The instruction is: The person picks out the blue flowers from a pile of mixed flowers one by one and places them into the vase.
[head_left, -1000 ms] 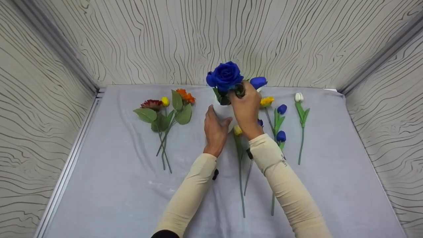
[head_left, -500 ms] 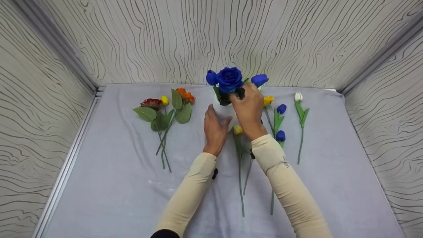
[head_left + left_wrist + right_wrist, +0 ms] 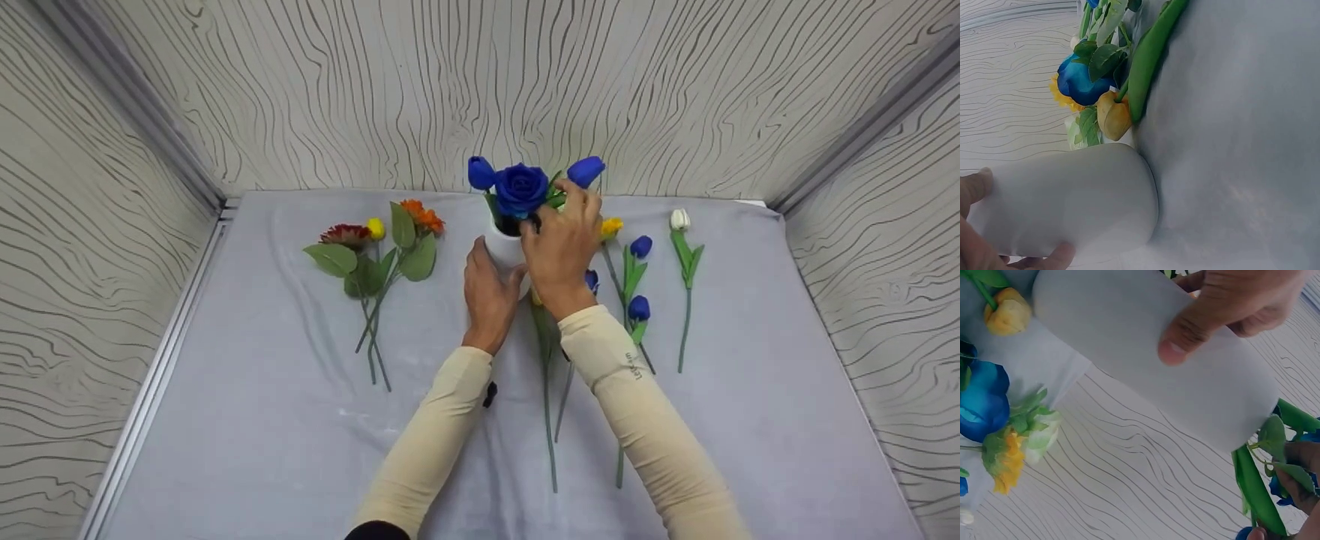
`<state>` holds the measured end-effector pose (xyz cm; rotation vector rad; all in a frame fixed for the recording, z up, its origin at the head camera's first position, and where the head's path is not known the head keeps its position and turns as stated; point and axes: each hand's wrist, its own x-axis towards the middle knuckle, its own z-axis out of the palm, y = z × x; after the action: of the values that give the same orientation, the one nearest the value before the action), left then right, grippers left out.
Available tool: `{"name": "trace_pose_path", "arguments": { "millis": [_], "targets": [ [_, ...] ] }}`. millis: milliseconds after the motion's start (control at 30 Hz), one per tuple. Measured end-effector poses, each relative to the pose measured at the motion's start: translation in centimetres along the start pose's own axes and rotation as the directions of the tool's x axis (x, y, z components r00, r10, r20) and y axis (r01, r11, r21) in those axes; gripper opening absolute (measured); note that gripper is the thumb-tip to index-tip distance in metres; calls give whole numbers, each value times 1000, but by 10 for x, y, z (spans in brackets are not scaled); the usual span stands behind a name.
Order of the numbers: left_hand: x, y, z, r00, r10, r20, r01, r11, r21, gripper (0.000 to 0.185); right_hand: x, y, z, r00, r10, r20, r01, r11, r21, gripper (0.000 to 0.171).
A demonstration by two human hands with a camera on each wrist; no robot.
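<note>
Wavy-grained panels wall in a desk [image 3: 247, 420] draped with pale grey cloth. Near its far edge stands a white vase [image 3: 504, 251] holding a blue rose [image 3: 520, 187] and two blue tulip buds. The left hand [image 3: 489, 294] wraps the vase's body, thumb and fingers curled round it. The right hand [image 3: 561, 247] is at the vase's mouth, its fingers curled among the green leaves and stems beside the rose; the right wrist view shows fingertips pinching a leaf. On the cloth to the left lie a red flower [image 3: 343, 236], a yellow bud and an orange flower [image 3: 421, 217] on leafy stems. To the right lie blue tulips [image 3: 639, 247], a yellow flower and a white tulip [image 3: 679, 220].
</note>
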<state>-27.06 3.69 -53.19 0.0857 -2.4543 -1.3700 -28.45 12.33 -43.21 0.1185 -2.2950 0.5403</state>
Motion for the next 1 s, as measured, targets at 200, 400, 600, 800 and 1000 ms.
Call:
{"name": "trace_pose_path", "arguments": {
  "millis": [200, 400, 600, 800, 1000],
  "targets": [
    [0, 0, 0, 1000, -12, 10, 12, 1000, 16, 72, -1, 2, 11, 999, -7, -34, 5, 999, -43, 18],
    [0, 1, 0, 999, -21, 29, 20, 1000, 17, 72, -5, 5, 18, 999, 6, -44, -8, 998, -59, 21],
    [0, 0, -1, 1000, -8, 14, 8, 999, 33, 72, -13, 6, 14, 998, -10, -65, 10, 1000, 9, 25],
    [0, -1, -1, 1000, 4, 7, -4, 999, 32, 73, -20, 9, 4, 988, -36, -148, 49, 995, 82, 27],
    [-1, -2, -1, 1000, 2, 5, -2, 1000, 8, 77, -34, 17, -7, 979, -35, -201, 63, 988, 138, 28]
  ]
}}
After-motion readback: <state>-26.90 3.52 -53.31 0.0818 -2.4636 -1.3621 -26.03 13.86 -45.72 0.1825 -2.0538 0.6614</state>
